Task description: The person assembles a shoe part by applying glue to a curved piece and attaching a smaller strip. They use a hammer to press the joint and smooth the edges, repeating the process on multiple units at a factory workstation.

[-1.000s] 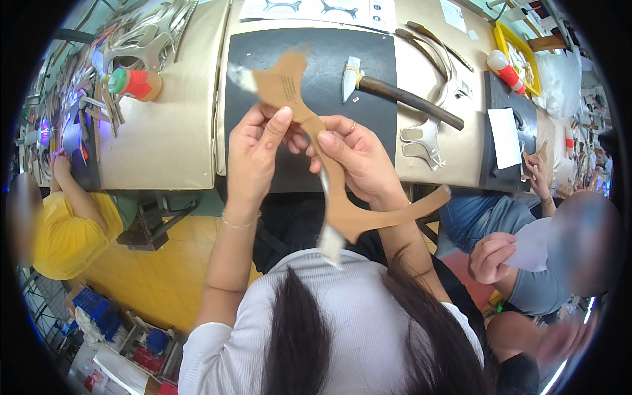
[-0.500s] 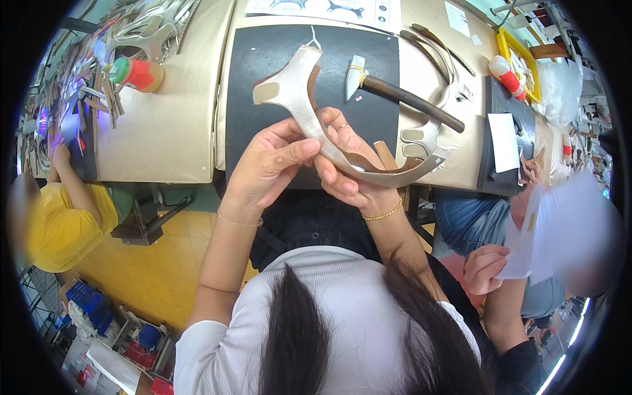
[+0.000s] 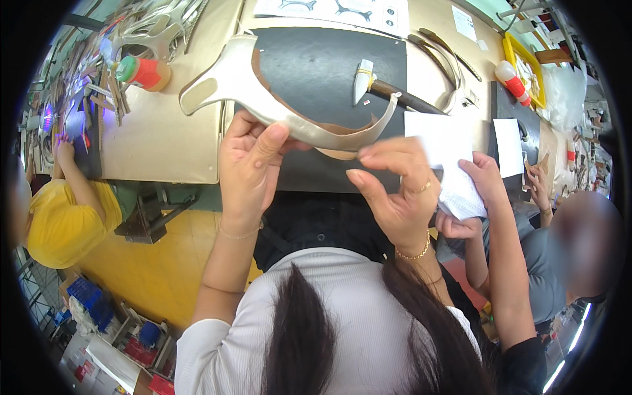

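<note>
A sandal upper (image 3: pixel 270 108) of pale metallic leather with brown lining is pinched in my left hand (image 3: pixel 250 155), thumb on top and the other fingers beneath. Its forked end points to the far left, and its long strap curves off to the right. Below the strap shows a tan lining flap (image 3: pixel 337 154). My right hand (image 3: pixel 401 187) is beside that flap, thumb and forefinger apart, slightly blurred; a fingertip is close to the flap's end, and whether they touch I cannot tell.
A hammer (image 3: pixel 395 92) lies on the black mat (image 3: pixel 309 66). On the right, another person's hands (image 3: pixel 484 178) hold white papers (image 3: pixel 454 151) over the table edge. More leather uppers (image 3: pixel 454 72), a yellow tray (image 3: pixel 520 59) and a red-labelled bottle (image 3: pixel 512 82) sit beyond; a green-capped bottle (image 3: pixel 145 72) is left.
The sandal upper has moved left and turned flatter in my left hand. My right hand has let go and drawn right. The other person's papers have come over the table edge.
</note>
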`<state>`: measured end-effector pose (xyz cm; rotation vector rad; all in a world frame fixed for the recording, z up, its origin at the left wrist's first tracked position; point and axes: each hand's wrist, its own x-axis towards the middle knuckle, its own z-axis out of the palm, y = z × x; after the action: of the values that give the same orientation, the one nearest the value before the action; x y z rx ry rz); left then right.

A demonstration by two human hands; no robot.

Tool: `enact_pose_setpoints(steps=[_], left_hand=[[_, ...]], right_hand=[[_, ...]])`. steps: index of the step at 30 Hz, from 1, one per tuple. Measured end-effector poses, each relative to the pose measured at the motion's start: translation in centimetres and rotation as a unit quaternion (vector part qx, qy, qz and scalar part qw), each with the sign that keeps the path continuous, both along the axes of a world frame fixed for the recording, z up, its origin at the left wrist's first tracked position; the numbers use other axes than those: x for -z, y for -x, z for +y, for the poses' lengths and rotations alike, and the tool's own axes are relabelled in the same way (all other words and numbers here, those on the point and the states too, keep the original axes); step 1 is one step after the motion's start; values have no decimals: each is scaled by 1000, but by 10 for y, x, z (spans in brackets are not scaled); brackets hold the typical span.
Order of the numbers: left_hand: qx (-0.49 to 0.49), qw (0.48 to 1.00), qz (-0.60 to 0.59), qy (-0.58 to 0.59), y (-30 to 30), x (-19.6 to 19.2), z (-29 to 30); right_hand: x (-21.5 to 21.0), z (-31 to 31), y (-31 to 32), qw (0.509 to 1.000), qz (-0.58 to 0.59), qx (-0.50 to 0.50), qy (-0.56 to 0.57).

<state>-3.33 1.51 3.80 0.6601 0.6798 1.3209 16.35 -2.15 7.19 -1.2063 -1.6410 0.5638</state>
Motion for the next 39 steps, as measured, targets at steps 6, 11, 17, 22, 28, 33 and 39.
enact_pose_setpoints(steps=[6,11,17,22,28,33,39], left_hand=[[-32,998,53,-23,-6,-9,-10],[-33,998,40,-24,-10,-13,-15],[26,998,29,-45,6,-17,-10],[45,996,72,-25,8,-15,-10],[140,981,134,24,13,-23,-12],[149,980,123,48,10,-29,-16],[139,982,107,65,10,-28,-12]], right_hand=[[-9,12,-2,972,-205,47,-100],[-6,14,4,977,-188,50,-90],[-11,15,4,963,-220,41,-151],[-28,21,4,981,-190,4,-48],[-33,55,-4,973,-68,-177,134],[-28,58,-4,954,-9,-220,205],[-20,56,1,968,26,-192,161]])
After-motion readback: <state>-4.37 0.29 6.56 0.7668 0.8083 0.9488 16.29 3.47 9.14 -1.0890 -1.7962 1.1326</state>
